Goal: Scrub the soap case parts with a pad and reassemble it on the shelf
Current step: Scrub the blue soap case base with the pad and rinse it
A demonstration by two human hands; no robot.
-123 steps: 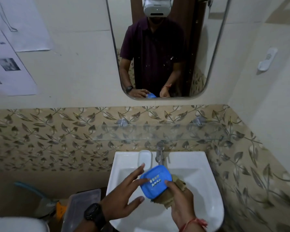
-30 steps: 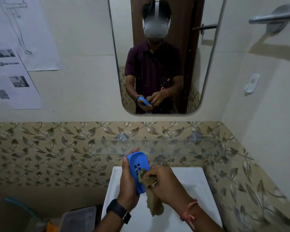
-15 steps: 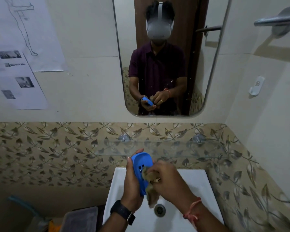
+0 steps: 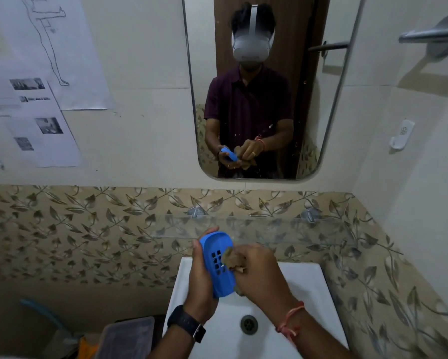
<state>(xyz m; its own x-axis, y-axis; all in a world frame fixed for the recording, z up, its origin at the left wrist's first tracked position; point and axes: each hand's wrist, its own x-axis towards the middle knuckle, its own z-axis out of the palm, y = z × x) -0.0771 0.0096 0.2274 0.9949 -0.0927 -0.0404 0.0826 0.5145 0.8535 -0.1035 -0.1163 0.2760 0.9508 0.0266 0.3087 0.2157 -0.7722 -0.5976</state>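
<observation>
My left hand (image 4: 200, 281) grips a blue soap case part (image 4: 215, 263) from its left side, holding it upright above the sink. The part is oval with a block of small drain slots in its middle. My right hand (image 4: 259, 273) presses a brown scrub pad (image 4: 230, 256) against the slotted face of the blue part. Most of the pad is hidden under my fingers. A clear glass shelf (image 4: 282, 229) runs along the wall just behind my hands. The other case parts are out of sight.
The white sink (image 4: 308, 286) with its drain (image 4: 248, 324) lies below my hands. A mirror (image 4: 308, 112) hangs above the shelf. A grey lidded box (image 4: 125, 338) sits low at the left, a towel bar (image 4: 430, 35) top right, papers (image 4: 36, 120) on the left wall.
Earlier the blue part was held low over the basin; it now stands upright, higher, near the shelf. In the last second my right hand slid the pad along its slotted face.
</observation>
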